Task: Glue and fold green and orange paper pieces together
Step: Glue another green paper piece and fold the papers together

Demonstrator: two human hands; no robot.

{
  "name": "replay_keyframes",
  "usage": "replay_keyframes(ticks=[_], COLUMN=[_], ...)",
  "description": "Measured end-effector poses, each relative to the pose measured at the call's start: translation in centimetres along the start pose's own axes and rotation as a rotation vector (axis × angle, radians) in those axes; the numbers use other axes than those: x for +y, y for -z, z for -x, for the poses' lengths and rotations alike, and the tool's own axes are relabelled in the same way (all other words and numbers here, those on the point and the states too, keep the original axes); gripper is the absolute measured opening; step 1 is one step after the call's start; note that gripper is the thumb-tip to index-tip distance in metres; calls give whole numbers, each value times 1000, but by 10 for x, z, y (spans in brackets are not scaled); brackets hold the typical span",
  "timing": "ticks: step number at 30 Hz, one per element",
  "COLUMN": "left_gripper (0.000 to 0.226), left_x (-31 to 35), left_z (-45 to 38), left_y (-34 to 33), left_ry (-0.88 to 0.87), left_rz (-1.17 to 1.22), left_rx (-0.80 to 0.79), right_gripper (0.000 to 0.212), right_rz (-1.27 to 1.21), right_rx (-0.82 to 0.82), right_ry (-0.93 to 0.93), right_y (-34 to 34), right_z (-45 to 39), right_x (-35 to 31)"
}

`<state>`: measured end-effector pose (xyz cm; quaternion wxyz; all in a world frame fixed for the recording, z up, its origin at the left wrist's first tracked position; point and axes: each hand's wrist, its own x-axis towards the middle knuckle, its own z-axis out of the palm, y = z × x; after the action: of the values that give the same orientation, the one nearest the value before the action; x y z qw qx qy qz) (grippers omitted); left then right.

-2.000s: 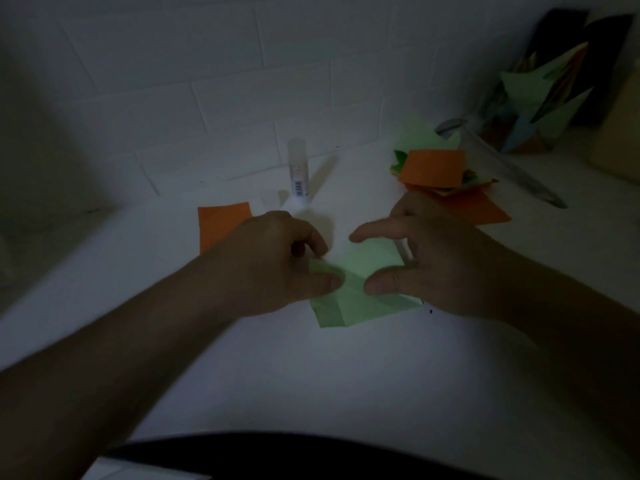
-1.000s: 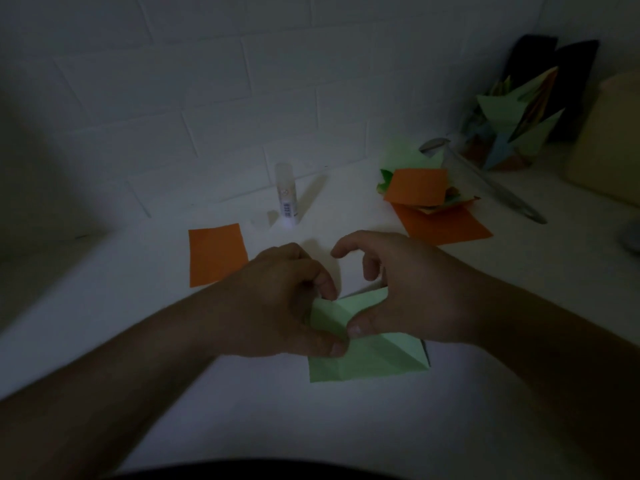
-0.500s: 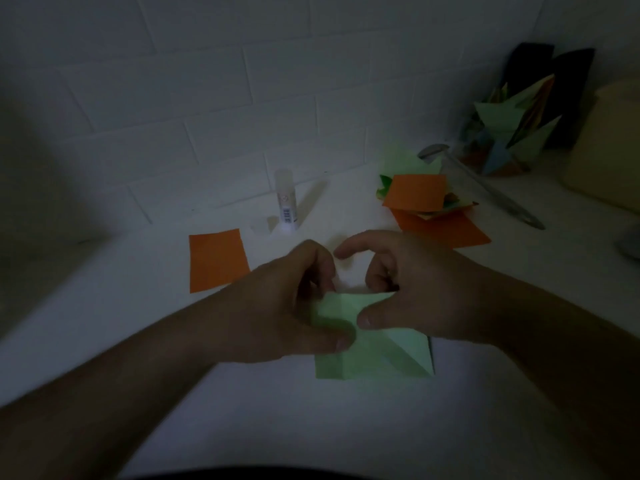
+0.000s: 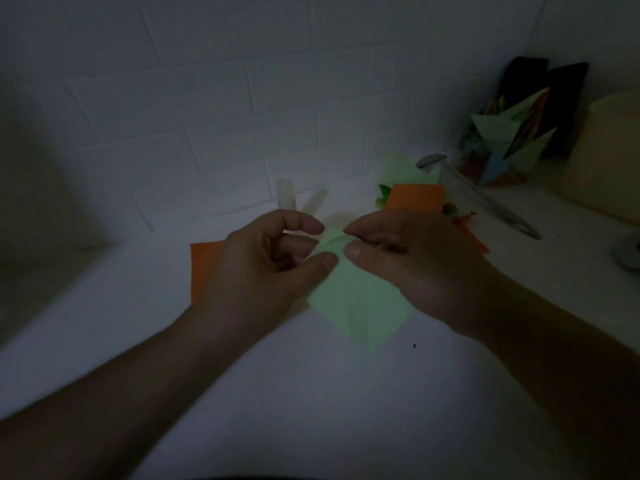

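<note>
A folded light green paper piece [image 4: 356, 303] hangs tilted above the white table, a corner pointing down. My left hand [image 4: 266, 268] pinches its upper left edge between thumb and fingers. My right hand [image 4: 412, 261] pinches its upper right part, thumb on top. An orange paper square [image 4: 204, 268] lies flat behind my left hand, partly hidden by it. A glue stick [image 4: 285, 197] stands upright by the wall, its lower part hidden by my left hand.
A pile of orange and green papers [image 4: 415, 195] lies at the back right. Folded paper figures [image 4: 505, 143] stand in the far right corner beside a cream container [image 4: 606, 161]. A clear tube [image 4: 485, 199] lies diagonally there. A white brick wall [image 4: 242, 98] bounds the back.
The green paper was being pressed and creased flat on the table; now both hands have lifted it off the surface and turned it so a corner points down.
</note>
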<state>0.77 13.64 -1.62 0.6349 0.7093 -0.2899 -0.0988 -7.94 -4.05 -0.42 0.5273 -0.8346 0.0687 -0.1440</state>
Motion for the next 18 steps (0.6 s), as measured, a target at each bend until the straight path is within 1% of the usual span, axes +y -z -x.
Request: replay_keyframes(ticks=[1, 4, 6, 10, 12, 14, 18], left_gripper=[29, 36, 37, 36, 40, 45, 50], left_x=[1, 5, 7, 7, 7, 7, 9], left_z=[0, 2, 3, 1, 1, 0, 0], left_y=[-1, -2, -3, -6, -6, -5, -4], left_ry=[-2, -11, -25, -9, 26, 48, 54], left_rz=[-1, 30, 39, 51, 112, 165, 214], left_rx=[-1, -21, -23, -9, -2, 9, 13], right_gripper=[11, 13, 13, 14, 12, 9, 20], right_rz=[-53, -181, -217, -265, -253, -237, -330], right_rx=[-4, -17, -13, 84, 119, 97, 17], right_ry=[-5, -24, -28, -32, -25, -19, -44], right_y=[-1, -1, 0, -3, -5, -6, -5], right_z=[-1, -1, 0, 0, 0, 1, 1], right_x=[-3, -5, -4, -2, -2, -2, -3])
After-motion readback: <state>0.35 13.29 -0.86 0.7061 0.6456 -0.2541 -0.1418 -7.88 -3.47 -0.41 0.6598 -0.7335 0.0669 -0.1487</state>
